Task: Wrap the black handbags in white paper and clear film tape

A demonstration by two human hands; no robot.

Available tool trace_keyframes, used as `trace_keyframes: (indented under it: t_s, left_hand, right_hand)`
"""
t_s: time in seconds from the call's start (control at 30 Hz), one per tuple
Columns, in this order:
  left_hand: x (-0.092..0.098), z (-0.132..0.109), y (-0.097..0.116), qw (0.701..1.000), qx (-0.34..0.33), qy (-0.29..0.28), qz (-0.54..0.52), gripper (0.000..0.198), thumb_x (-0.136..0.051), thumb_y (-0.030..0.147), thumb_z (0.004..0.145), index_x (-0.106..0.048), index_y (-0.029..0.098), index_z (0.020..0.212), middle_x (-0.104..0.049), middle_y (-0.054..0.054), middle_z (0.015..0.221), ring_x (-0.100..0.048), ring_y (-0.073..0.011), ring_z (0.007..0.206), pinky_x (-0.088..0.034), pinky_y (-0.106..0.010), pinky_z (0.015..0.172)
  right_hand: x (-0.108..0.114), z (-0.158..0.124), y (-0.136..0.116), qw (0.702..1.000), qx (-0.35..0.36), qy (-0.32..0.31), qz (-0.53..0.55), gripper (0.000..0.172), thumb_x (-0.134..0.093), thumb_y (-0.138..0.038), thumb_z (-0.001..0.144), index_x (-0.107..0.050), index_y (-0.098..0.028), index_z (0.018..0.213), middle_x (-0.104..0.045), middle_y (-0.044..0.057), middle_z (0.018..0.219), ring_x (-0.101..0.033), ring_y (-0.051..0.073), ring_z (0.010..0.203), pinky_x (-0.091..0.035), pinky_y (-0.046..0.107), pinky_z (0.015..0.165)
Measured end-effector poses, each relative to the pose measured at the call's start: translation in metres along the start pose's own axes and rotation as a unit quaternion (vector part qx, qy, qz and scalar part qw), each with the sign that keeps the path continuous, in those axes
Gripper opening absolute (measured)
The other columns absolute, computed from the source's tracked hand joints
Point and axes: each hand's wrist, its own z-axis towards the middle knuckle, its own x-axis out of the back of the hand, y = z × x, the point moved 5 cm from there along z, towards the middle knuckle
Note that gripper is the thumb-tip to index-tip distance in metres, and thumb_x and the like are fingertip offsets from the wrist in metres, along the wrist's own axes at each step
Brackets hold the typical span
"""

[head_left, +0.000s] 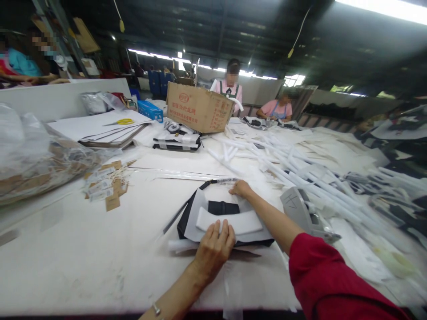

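A black handbag [187, 218] lies in front of me, with white padding sheet [192, 229] over it and a curved white foam piece [245, 223] on top. My left hand [215, 244] rests its slightly spread fingers on the foam at the near side; its thumb is hidden. At the far edge, the fingers of my right hand [242, 189] are closed on the plastic-wrapped end of the bag's strap [224, 181]. The strap's dark part runs down to the left. A dark band [223, 207] shows in the middle of the bag.
A tape dispenser [300, 209] stands to the right, beside white foam strips [310, 178]. Tags [111, 186] and a plastic bag [50, 155] lie left. Farther back are yellow-handled scissors [125, 121], another wrapped bag [176, 141] and a carton [200, 106]. Co-workers sit beyond.
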Motion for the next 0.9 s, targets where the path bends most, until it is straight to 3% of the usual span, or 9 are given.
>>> trace_keyframes:
  t_s: [0.13, 0.3, 0.4, 0.5, 0.7, 0.8, 0.9]
  left_hand:
    - [0.005, 0.007, -0.007, 1.000, -0.004, -0.008, -0.001, 0.025, -0.046, 0.017, 0.095, -0.062, 0.013, 0.114, -0.071, -0.011, 0.117, -0.069, -0.0248, 0.102, -0.056, -0.035, 0.085]
    - [0.014, 0.015, -0.018, 0.999, -0.014, -0.042, -0.004, 0.028, -0.045, 0.015, 0.096, -0.060, 0.014, 0.119, -0.068, -0.010, 0.122, -0.067, -0.0247, 0.107, -0.055, -0.036, 0.088]
    - [0.015, 0.011, -0.019, 0.999, -0.023, -0.043, -0.003, 0.028, -0.045, 0.015, 0.096, -0.060, 0.014, 0.119, -0.068, -0.011, 0.122, -0.066, -0.0251, 0.107, -0.055, -0.037, 0.089]
    - [0.011, 0.002, -0.017, 0.999, -0.031, -0.037, -0.004, 0.027, -0.046, 0.014, 0.095, -0.060, 0.014, 0.119, -0.068, -0.011, 0.122, -0.066, -0.0245, 0.108, -0.054, -0.037, 0.090]
    - [0.003, -0.010, -0.014, 0.999, -0.036, -0.004, -0.004, 0.026, -0.048, 0.013, 0.094, -0.061, 0.014, 0.117, -0.069, -0.011, 0.120, -0.066, -0.0243, 0.108, -0.054, -0.036, 0.091]
    - [0.003, -0.010, -0.014, 0.999, -0.037, -0.015, -0.005, 0.026, -0.048, 0.014, 0.094, -0.060, 0.014, 0.118, -0.068, -0.011, 0.123, -0.066, -0.0240, 0.109, -0.053, -0.036, 0.091]
    - [0.004, -0.009, -0.014, 0.999, -0.041, -0.031, -0.005, 0.027, -0.048, 0.014, 0.095, -0.059, 0.014, 0.120, -0.067, -0.012, 0.125, -0.065, -0.0243, 0.110, -0.053, -0.036, 0.092]
  right_hand:
    - [0.004, -0.003, 0.008, 0.997, 0.034, 0.032, 0.056, 0.016, -0.078, -0.023, 0.067, -0.063, -0.019, 0.073, -0.067, 0.001, 0.070, -0.065, 0.017, 0.073, -0.046, 0.021, 0.059]
    - [0.011, -0.007, 0.022, 0.986, 0.060, 0.027, 0.154, 0.018, -0.072, -0.029, 0.077, -0.058, -0.018, 0.078, -0.057, -0.005, 0.058, -0.053, 0.009, 0.051, -0.040, 0.018, 0.048]
    - [0.013, -0.010, 0.027, 0.974, 0.067, 0.011, 0.215, 0.026, -0.076, -0.031, 0.074, -0.054, -0.019, 0.077, -0.052, -0.008, 0.053, -0.049, 0.008, 0.046, -0.041, 0.018, 0.047]
    - [0.015, -0.017, 0.025, 0.955, 0.082, -0.011, 0.285, 0.032, -0.080, -0.029, 0.069, -0.055, -0.019, 0.086, -0.055, -0.007, 0.057, -0.054, 0.010, 0.050, -0.045, 0.020, 0.049]
    - [0.032, -0.053, 0.019, 0.898, 0.138, -0.009, 0.418, 0.073, -0.076, -0.027, 0.069, -0.043, -0.020, 0.133, -0.067, 0.002, 0.093, -0.067, 0.014, 0.080, -0.054, 0.026, 0.074]
    - [0.041, -0.085, 0.019, 0.853, 0.186, -0.024, 0.487, 0.093, -0.079, -0.029, 0.064, -0.034, -0.021, 0.145, -0.069, 0.000, 0.090, -0.067, 0.016, 0.084, -0.052, 0.028, 0.079]
    - [0.045, -0.119, 0.022, 0.825, 0.199, -0.056, 0.525, 0.099, -0.080, -0.027, 0.061, -0.033, -0.021, 0.148, -0.071, 0.001, 0.092, -0.067, 0.017, 0.083, -0.051, 0.030, 0.080]
